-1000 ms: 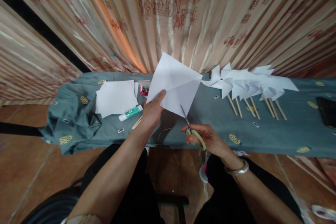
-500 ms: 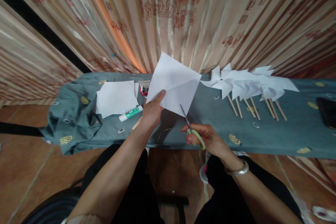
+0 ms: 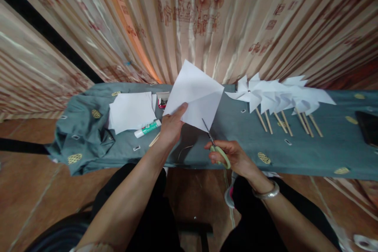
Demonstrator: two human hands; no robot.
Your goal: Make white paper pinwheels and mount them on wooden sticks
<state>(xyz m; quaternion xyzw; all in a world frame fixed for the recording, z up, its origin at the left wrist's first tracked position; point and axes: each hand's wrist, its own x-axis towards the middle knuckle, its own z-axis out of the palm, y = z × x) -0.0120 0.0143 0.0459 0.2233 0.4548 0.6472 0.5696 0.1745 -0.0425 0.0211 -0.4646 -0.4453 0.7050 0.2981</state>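
Note:
My left hand (image 3: pixel 171 128) pinches the lower left edge of a white square sheet of paper (image 3: pixel 195 92), held up on its corner above the table. My right hand (image 3: pixel 233 155) grips green-handled scissors (image 3: pixel 217 147). Their blades point up and left, and the tips meet the sheet's bottom corner. A silver bangle (image 3: pixel 267 193) sits on my right wrist.
A long table under a grey-green cloth (image 3: pixel 236 141) carries a stack of white paper squares (image 3: pixel 131 110), a glue stick (image 3: pixel 147 128), a small box of pins (image 3: pixel 162 100), a row of white paper pinwheels on wooden sticks (image 3: pixel 280 98) and a dark object (image 3: pixel 367 126) at the right edge. Patterned curtains hang behind.
The sheet and both hands stay almost as they were. The view has dropped slightly, and the scissor tips sit a touch closer to the paper's corner.

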